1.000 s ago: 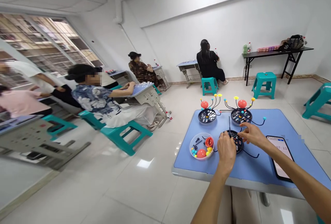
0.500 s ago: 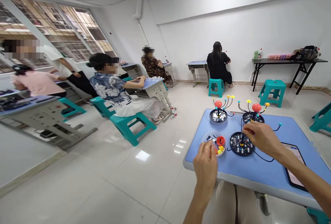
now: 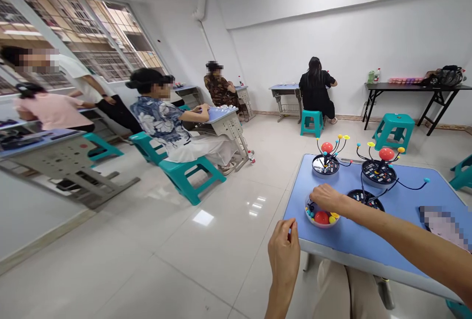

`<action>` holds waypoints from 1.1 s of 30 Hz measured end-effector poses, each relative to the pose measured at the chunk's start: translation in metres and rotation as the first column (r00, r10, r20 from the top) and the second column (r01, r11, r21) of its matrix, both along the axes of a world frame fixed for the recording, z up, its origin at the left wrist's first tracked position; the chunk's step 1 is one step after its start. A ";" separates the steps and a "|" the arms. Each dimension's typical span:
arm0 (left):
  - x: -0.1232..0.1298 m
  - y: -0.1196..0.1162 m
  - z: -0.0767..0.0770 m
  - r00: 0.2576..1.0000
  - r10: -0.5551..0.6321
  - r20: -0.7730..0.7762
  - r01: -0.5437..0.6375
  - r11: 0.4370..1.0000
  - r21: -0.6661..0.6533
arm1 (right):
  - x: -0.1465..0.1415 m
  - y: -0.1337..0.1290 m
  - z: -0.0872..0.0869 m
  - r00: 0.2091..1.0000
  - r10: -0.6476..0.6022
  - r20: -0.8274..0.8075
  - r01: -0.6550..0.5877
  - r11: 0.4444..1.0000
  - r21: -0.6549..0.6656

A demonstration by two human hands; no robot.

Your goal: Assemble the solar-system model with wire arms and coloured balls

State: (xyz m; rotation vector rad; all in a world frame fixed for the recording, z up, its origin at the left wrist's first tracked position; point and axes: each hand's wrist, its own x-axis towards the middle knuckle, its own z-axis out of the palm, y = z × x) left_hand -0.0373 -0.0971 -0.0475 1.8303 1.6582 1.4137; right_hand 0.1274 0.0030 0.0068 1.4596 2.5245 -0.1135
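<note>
A clear bowl [image 3: 311,220] on the blue table holds a red ball [image 3: 321,217], yellow balls, small blue balls and dark pieces. My right hand [image 3: 328,198] reaches over its far rim, fingers bent down and pressed together; their tips are hidden. Left of the table edge, my left hand [image 3: 283,247] is raised with fingers and thumb curled together; whatever they hold cannot be made out. Under my right forearm lies a round black base [image 3: 367,199] with curved black rods, partly hidden. Behind it stand two solar system models [image 3: 326,161] with red central balls on black bases.
A phone [image 3: 444,225] lies on the right of the blue table [image 3: 401,240]. Several people sit at other desks, and one stands bending at the left. Teal stools [image 3: 193,176] stand about the floor. A black table [image 3: 416,87] with bags and bottles is by the wall.
My right hand has moved left from the rods of the black base to the parts bowl. My left hand has drawn away from the bowl, past the table edge. The view has shifted a little.
</note>
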 end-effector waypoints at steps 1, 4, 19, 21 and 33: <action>0.000 0.000 0.000 1.000 -0.005 0.002 0.005 1.000 -0.009 | 0.002 0.000 -0.001 1.000 -0.003 0.008 0.003 1.000 -0.002; 0.000 0.002 0.002 1.000 -0.020 -0.004 0.020 0.999 -0.033 | 0.008 0.000 -0.002 1.000 -0.020 0.014 0.020 1.000 -0.007; 0.057 0.053 0.044 0.599 -0.239 -0.764 0.059 0.965 -0.255 | 0.063 -0.014 0.040 0.627 -0.325 -0.708 0.247 0.945 -0.215; 0.068 0.060 0.045 0.520 -0.300 -0.800 0.072 0.948 -0.309 | 0.073 -0.021 0.041 0.266 -0.460 -0.847 0.143 0.888 -0.438; 0.078 0.068 0.052 0.584 -0.314 -0.748 0.086 0.941 -0.327 | 0.087 -0.054 0.044 -0.278 -0.704 -0.653 -0.160 0.704 -0.692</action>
